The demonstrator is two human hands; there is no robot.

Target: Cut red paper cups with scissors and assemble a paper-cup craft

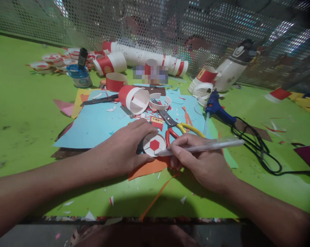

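My left hand (pixel 133 144) grips the edge of a round white paper disc (pixel 147 144) between thumb and fingers. A red hexagon sits at the disc's middle, with dark lines running out from it. In my right hand (pixel 198 161) is a clear pen (pixel 216 145), its tip touching the lower part of the disc. Orange paper (pixel 144 171) lies under the hands. Just beyond them rest scissors (pixel 170 121) with red and yellow handles, open-bladed near a cut red-and-white paper cup (pixel 134 99). The fingertips of my left hand behind the disc are hidden.
Light blue paper (pixel 85 127) with scraps covers the middle of the green table (pixel 21 137). Stacked paper cups (pixel 144 55) lie at the back. At the right are a blue glue gun (pixel 219 109), its black cord (pixel 263 151) and a thermos (pixel 232 67). A blue-lidded jar (pixel 80 77) stands left.
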